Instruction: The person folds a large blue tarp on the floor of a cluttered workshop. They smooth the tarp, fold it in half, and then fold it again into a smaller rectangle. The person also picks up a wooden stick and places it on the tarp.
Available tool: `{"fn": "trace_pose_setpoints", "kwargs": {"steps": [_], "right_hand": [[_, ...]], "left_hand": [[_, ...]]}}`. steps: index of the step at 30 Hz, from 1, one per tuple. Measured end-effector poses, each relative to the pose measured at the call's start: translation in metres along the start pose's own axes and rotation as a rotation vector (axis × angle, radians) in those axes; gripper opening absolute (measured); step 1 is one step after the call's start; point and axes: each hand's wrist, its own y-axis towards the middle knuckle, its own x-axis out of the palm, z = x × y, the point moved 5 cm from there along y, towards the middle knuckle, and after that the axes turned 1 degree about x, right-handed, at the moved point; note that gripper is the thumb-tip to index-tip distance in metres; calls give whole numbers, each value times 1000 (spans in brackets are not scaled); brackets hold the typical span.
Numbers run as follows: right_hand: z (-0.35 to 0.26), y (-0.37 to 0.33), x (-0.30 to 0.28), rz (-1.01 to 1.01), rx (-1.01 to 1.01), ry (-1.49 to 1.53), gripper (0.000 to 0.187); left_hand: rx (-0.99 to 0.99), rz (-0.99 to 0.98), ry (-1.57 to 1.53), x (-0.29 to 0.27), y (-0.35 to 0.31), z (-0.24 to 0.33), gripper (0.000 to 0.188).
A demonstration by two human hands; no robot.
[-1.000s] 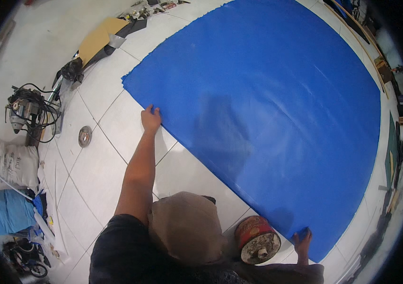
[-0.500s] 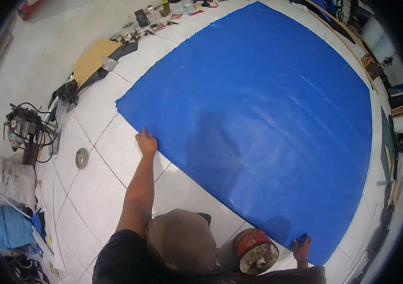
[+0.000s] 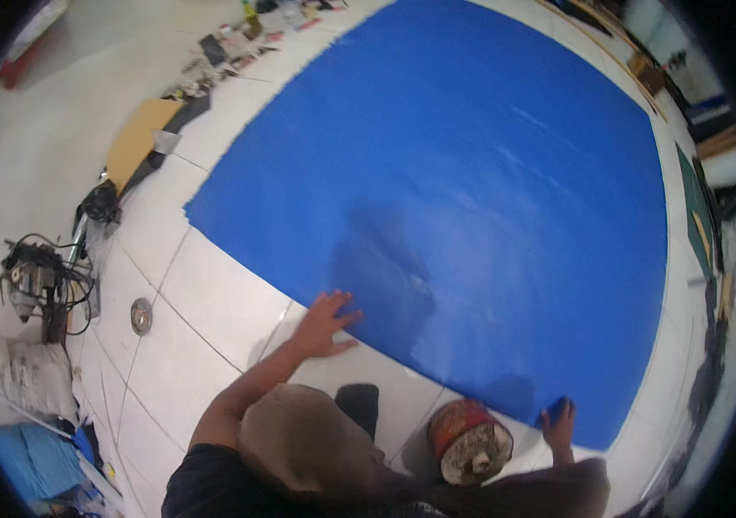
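A large blue sheet (image 3: 489,198) lies spread over the white tiled floor, with faint creases and my shadow on it. My left hand (image 3: 325,326) is at the sheet's near edge, fingers spread, the fingertips over the blue and the palm above the tile; whether it touches is hard to tell. Further right, my right hand (image 3: 560,425) rests on the near right corner of the sheet, thumb and fingers apart. Neither hand visibly holds anything. Between them, close to my body, a worn red round can (image 3: 470,442) with a dirty pale top stands against the sheet's edge.
At the left are a corded power tool (image 3: 35,281), a round metal floor drain (image 3: 141,317), white sacks (image 3: 35,371) and a blue bundle (image 3: 35,462). Cardboard (image 3: 139,142) and small items line the wall. Long wooden strips (image 3: 614,52) lie beyond the sheet's far right side.
My left hand has moved right along the sheet's near edge and its fingers have spread. My right hand stays near the corner. The whole view has shifted slightly.
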Motion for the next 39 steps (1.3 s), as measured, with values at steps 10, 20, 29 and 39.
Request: {"fn": "trace_pose_setpoints", "kwargs": {"steps": [10,20,29,39], "right_hand": [[-70,-21,-32,-74,-118,-67,62],[-50,-28,-19,29,-167,-48,49],[-36,-34,-7,43,-82,19,50],[-23,-42,-13,156,-102,54,57]], "left_hand": [[-69,-68,123,-1,8,-2,51],[-89,-38,-4,7,3,-9,53],[-51,-28,-24,11,1,-8,50],[-58,-100,24,13,7,7,54]]}}
